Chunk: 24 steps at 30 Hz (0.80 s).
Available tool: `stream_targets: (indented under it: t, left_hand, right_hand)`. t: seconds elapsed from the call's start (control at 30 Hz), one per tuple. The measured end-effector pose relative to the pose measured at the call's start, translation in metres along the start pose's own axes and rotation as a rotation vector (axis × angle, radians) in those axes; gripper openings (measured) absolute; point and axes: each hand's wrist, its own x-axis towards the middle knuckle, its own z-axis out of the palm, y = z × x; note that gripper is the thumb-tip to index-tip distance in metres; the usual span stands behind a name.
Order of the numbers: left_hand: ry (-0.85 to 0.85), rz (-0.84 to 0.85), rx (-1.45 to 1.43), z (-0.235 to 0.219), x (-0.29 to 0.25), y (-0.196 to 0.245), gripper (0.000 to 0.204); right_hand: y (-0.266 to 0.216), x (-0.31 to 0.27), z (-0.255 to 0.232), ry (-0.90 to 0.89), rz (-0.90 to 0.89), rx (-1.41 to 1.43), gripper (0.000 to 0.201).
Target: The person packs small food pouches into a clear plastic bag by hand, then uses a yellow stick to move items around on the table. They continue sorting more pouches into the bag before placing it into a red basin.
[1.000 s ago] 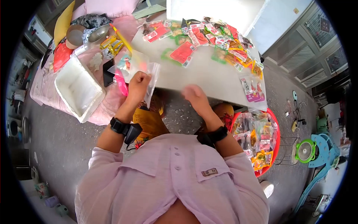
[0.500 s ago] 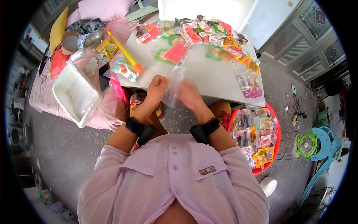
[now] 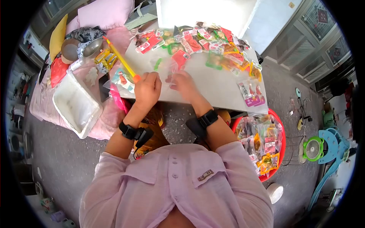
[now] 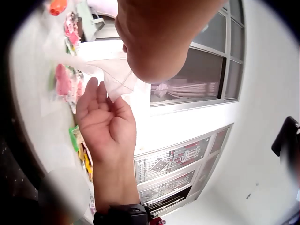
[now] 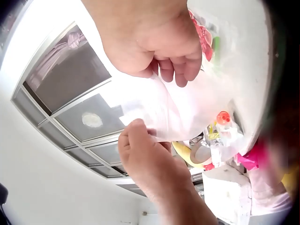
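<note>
Clear, thin plastic forms the bag [image 3: 167,70] held between both hands above the near edge of the white surface [image 3: 213,81]; it is see-through, creased and glossy, and the packets behind it show through its film. Left hand [image 3: 147,89]: grip clamped on the bag's left edge, fingers curled into a fist. Right hand [image 3: 183,84]: grip pinching the bag's right edge between thumb and fingertips; in the left wrist view the film rises from those fingers [image 4: 93,96]. In the right wrist view the bag [image 5: 178,108] spans from one hand to the other.

Nearest the person, at the right and below the surface, a red basin [image 3: 279,125] stands on the floor and holds a heap of sealed snack packets in mixed colours. At the left, a white foam box [image 3: 76,104] lies on a pink cloth; its inside appears bare. Just left of the left hand, a yellow stick with an orange tip [image 3: 121,60] lies slanted across the surface's corner, over a small clear packet [image 3: 121,80].

Beyond the hands, red, green and orange snack packets [image 3: 205,41] are spread along the far part of the surface. A purple-labelled packet [image 3: 251,93] lies apart near the right edge. Farther left, a metal bowl [image 3: 93,46] sits among the clutter.
</note>
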Motion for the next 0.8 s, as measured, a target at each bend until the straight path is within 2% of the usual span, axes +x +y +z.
stream_targets:
  t: [0.1, 0.2, 0.3, 0.4, 0.43, 0.5, 0.6, 0.63, 0.8]
  left_hand:
    - [0.076, 0.196, 0.141, -0.01, 0.024, 0.01, 0.01]
    - [-0.041, 0.312, 0.291, 0.02, 0.017, -0.002, 0.007]
    - [-0.274, 0.156, 0.297, 0.072, -0.016, -0.035, 0.005]
    - [-0.387, -0.062, 0.219, 0.104, -0.041, -0.045, 0.003]
    - [-0.41, -0.136, 0.184, 0.109, -0.047, -0.044, 0.003]
    - [-0.37, -0.09, 0.157, 0.113, -0.053, -0.044, 0.003]
    - [-0.323, -0.057, 0.086, 0.114, -0.057, -0.046, 0.005]
    - [-0.309, -0.052, 0.059, 0.114, -0.057, -0.047, 0.007]
    - [-0.281, -0.035, 0.052, 0.115, -0.059, -0.048, 0.006]
  right_hand:
    - [-0.023, 0.004, 0.011, 0.088, -0.08, -0.01, 0.012]
    - [-0.004, 0.026, -0.012, 0.097, -0.102, -0.269, 0.014]
    - [0.019, 0.053, -0.06, -0.154, -0.063, -0.941, 0.017]
    - [0.024, 0.07, -0.092, 0.115, -0.313, -1.136, 0.018]
    - [0.021, 0.078, -0.1, 0.173, -0.346, -1.112, 0.019]
    - [0.011, 0.102, -0.112, 0.287, -0.413, -1.057, 0.022]
    - [-0.003, 0.136, -0.115, 0.37, -0.323, -1.289, 0.026]
    - [-0.004, 0.141, -0.111, 0.395, -0.316, -1.262, 0.029]
    - [0.006, 0.172, -0.099, 0.332, -0.202, -1.437, 0.036]
